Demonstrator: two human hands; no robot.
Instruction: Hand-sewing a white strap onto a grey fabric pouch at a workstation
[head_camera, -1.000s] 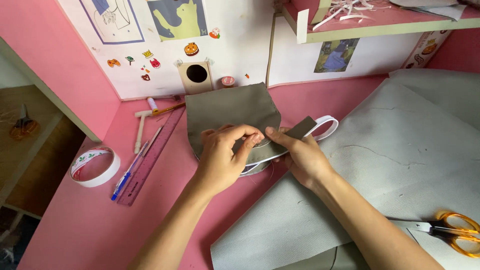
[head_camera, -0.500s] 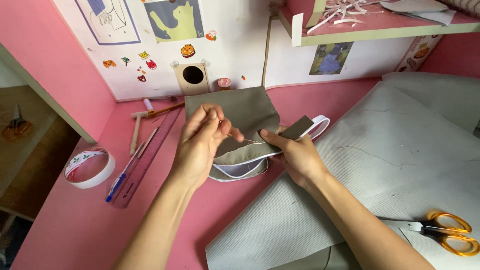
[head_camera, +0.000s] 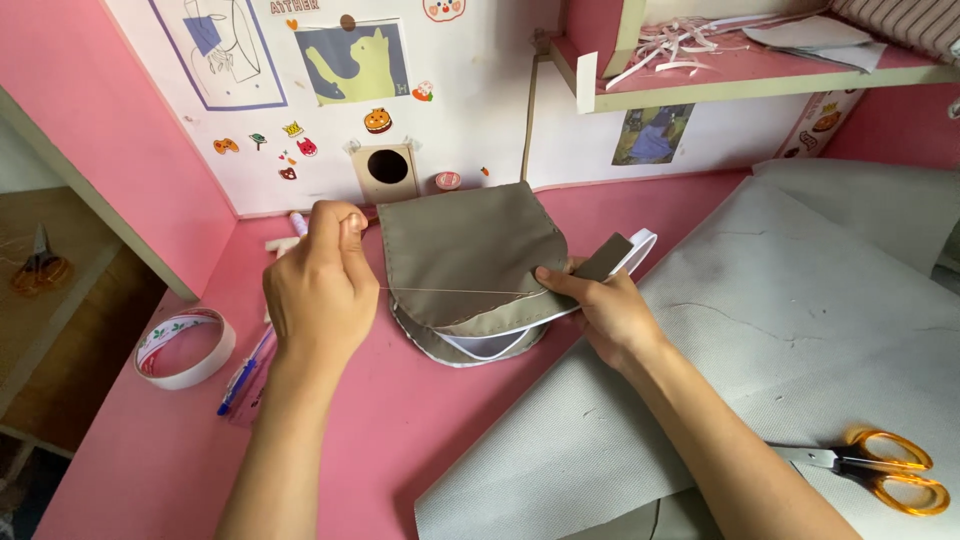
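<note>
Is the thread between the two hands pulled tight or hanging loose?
Tight. The thread runs in a straight line from the left hand to the grey fabric piece that the right hand holds.

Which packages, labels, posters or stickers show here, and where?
Cat poster: back wall, rectangular, yellow cat on blue-grey.
Line-drawing poster: wall upper left, blue-framed.
Small stickers: wall, below the posters, mixed colours.
Dark picture: under the shelf.
Carton: far right, white and orange.

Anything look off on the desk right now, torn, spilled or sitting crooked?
Nothing looks damaged or spilled. The left hand pulls a thread taut from the grey fabric piece that the right hand pins down. The large grey sheet shows creases, the scissors lie on it, and the tape roll sits flat.
</note>
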